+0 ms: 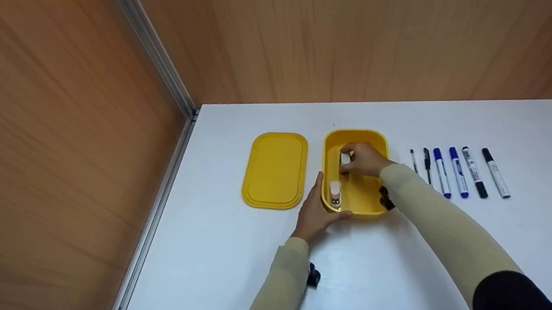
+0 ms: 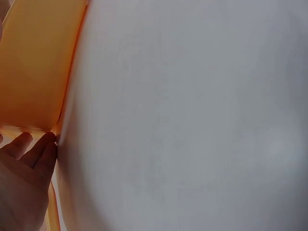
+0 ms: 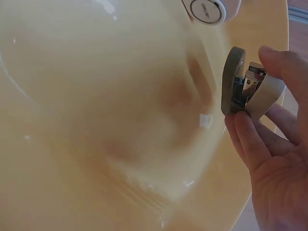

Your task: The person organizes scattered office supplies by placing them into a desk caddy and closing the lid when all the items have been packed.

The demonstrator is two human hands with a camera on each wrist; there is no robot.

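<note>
Right hand inside yellow box, fingers pinching a small stapler above its floor; left hand, fingers straight, steadying the box's near-left wall.

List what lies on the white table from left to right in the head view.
Yellow lid → yellow box, both hands at it → thin pen → black pen → two blue markers → black marker → black-capped white marker.

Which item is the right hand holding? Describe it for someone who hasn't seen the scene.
On the white table, find the open yellow box beside its lid. The right hand pinches a small stapler over the box; unlike the pens, it is short and hinged.
</note>
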